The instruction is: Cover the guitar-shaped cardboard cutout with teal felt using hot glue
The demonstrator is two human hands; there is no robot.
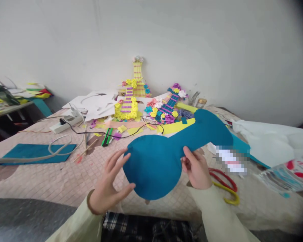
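Observation:
A flat teal cutout, with a round body, a neck and a wider rounded end, is held up tilted above the table. Its inner edge, where the round body meets the neck, is pinched by my right hand, thumb in front. Around the round body's left edge, my left hand has its fingers spread and thumb apart, the tips at or close to the rim. Just behind the cutout lie yellow sheet pieces. A red loop and a yellow curved strip rest right of my right hand.
Decorated instrument-shaped crafts stand against the wall. A green utility knife, a power strip with cables and a teal sheet occupy the left. A plastic bottle and white sheeting lie right.

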